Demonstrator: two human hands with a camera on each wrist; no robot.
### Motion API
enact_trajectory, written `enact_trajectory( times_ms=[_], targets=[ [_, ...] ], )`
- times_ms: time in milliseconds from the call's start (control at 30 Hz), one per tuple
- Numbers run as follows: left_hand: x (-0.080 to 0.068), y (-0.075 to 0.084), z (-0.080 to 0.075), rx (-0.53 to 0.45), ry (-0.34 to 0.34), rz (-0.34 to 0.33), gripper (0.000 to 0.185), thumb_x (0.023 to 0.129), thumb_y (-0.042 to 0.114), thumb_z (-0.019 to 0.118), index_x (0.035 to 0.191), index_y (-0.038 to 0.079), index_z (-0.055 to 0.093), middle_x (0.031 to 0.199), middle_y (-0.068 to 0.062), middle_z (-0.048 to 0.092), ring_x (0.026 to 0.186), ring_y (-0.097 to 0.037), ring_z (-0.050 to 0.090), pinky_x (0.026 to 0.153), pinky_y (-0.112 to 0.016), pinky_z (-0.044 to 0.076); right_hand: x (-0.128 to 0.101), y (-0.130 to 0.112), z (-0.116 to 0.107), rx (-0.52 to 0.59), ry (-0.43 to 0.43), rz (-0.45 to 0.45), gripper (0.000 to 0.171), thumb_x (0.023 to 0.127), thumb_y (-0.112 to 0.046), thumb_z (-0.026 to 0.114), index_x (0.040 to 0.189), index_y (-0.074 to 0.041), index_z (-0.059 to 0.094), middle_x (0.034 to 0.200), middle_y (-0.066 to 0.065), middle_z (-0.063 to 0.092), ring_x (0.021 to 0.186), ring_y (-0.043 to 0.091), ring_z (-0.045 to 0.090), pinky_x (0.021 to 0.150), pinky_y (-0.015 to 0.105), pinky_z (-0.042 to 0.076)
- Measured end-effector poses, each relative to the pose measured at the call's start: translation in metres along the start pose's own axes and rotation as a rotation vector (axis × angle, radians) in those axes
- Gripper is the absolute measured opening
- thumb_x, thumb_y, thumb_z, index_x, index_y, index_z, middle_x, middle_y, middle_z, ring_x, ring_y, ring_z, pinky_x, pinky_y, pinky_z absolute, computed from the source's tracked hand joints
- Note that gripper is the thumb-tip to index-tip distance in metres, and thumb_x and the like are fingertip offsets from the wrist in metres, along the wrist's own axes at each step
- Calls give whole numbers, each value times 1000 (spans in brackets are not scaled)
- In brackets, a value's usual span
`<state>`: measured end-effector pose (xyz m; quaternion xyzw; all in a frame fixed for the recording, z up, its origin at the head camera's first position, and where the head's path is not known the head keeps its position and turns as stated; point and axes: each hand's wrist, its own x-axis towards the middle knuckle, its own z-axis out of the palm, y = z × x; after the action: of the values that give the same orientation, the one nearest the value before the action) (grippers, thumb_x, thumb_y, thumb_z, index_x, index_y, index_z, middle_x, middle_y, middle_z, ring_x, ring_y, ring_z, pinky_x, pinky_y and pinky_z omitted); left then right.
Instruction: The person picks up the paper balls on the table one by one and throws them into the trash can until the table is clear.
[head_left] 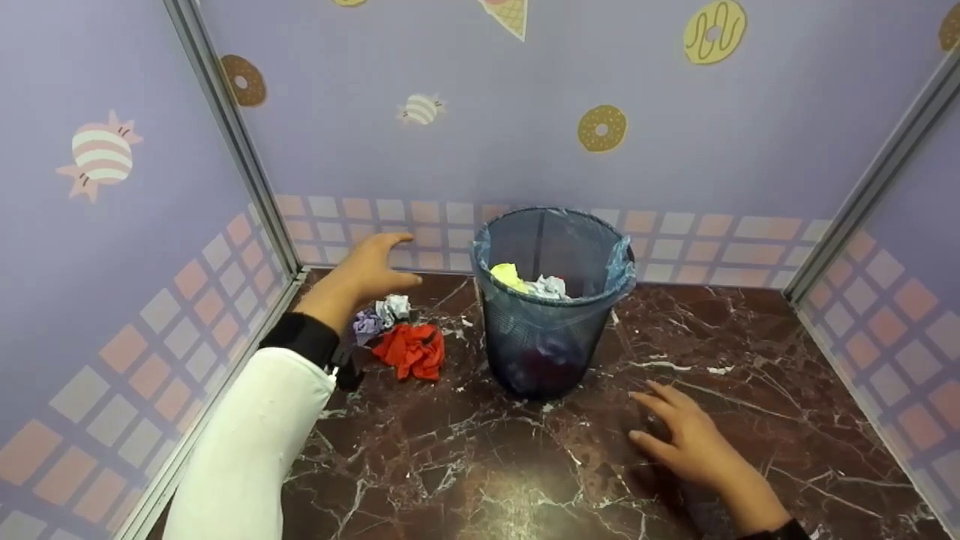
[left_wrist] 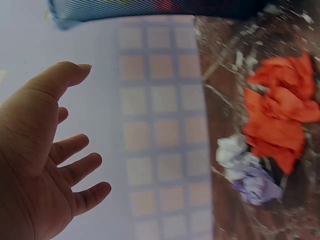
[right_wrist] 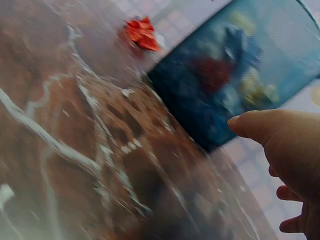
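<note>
A mesh wastebasket (head_left: 551, 337) lined with a thin bluish plastic bag stands upright on the dark marbled surface. Inside it lie crumpled papers, among them a yellow one (head_left: 508, 277) and a white one (head_left: 547, 286). My left hand (head_left: 367, 268) hovers with spread fingers left of the basket, holding nothing. Below that hand are a crumpled red paper (head_left: 412, 350), a white paper ball (head_left: 393, 309) and a purple paper ball (head_left: 367, 326), lying close together. To the basket's right, my right hand (head_left: 686, 439) hangs over the surface, fingers loosely bent, with nothing in it.
Purple walls (head_left: 487, 112) with printed sweets and a tile pattern enclose the back and both sides. Metal corner posts (head_left: 232, 127) rise at the back left and back right. The marbled tabletop (head_left: 450, 465) extends in front of the basket.
</note>
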<state>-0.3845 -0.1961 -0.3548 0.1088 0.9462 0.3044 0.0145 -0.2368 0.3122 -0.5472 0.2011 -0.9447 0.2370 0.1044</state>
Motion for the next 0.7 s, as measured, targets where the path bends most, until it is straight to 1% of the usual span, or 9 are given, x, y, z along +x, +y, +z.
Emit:
enact_trajectory(
  times_ms=[67,167,233,333,400,533,600,700],
  targets=[
    [-3,-13,5,26,-8,-11,87,85,34,80,160,22,37,167,-13,34,151,-41,36,123,-61,31,2,-6,7,1,-12,-17,62,91,-44,76,145,-20,60,156,21,49,142,49,46,110,75,37],
    [-6,-33,15,56,-24,1,85,86,33,78,159,15,38,163,-19,39,147,-43,41,121,-61,34,4,-14,16,-7,-30,-42,61,90,-46,76,144,-21,61,155,20,51,142,48,47,111,72,38],
    [-8,-45,23,68,-31,3,83,87,33,77,158,13,40,161,-20,42,145,-43,43,120,-60,36,6,-19,21,-14,-46,-63,61,90,-47,75,144,-21,61,154,20,51,141,48,48,112,70,39],
    [-10,-62,35,79,-28,12,78,87,30,75,155,9,43,159,-21,44,145,-43,44,120,-58,37,7,-25,28,-18,-74,-95,61,91,-47,74,144,-21,61,154,21,51,141,50,48,112,71,39],
    [-12,-70,43,84,-32,9,75,88,29,74,154,8,45,160,-22,43,146,-44,42,120,-58,37,7,-29,32,-15,-92,-116,60,92,-47,73,144,-20,61,154,22,51,140,51,47,110,73,38],
    [-16,-82,60,101,-51,8,71,88,23,71,153,5,46,158,-26,44,147,-46,41,121,-59,36,6,-36,37,-8,-116,-144,59,92,-46,72,143,-19,61,153,22,51,139,52,47,107,76,39],
    [-18,-87,69,118,-63,6,70,88,21,69,152,4,47,157,-26,45,147,-46,40,121,-59,35,5,-39,40,-5,-115,-157,59,92,-45,73,143,-19,61,153,22,52,139,51,48,106,75,40],
    [-20,-92,81,131,-80,-6,67,89,18,67,152,4,47,156,-26,46,145,-46,43,118,-58,39,4,-42,43,9,-108,-183,59,90,-43,75,142,-18,62,151,22,54,138,51,49,108,73,41]
  ],
)
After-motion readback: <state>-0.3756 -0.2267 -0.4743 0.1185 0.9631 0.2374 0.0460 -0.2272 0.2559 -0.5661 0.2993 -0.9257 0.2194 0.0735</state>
